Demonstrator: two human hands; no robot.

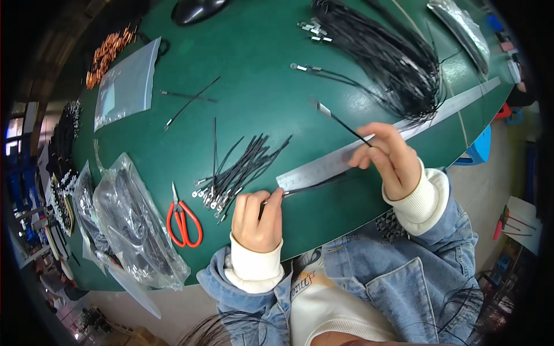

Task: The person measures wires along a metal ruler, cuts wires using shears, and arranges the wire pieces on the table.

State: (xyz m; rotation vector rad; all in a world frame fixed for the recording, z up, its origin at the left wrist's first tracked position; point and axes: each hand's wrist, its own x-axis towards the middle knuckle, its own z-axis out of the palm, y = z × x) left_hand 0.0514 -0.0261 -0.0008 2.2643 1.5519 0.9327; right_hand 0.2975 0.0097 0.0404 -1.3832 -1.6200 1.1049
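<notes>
My left hand (257,222) is closed in a pinch at the end of a steel ruler (323,166), holding the end of a short black cable (317,183) that lies along the ruler's near edge. My right hand (393,164) is raised over the ruler, thumb and fingers pinching another black cable (350,129). That cable slants up and left to a pale, motion-blurred tip. Beside my left hand lies a loose pile of short black cables (245,173) with metal ring terminals. At the back right is a large bundle of long black cables (381,55).
Red-handled snips (184,222) lie on the green table (254,75), near clear plastic bags (133,219) of black parts. Two crossed cables (193,101), a flat clear bag (127,86) and copper-coloured pieces (109,55) are at the far left. Another filled bag (461,32) sits far right.
</notes>
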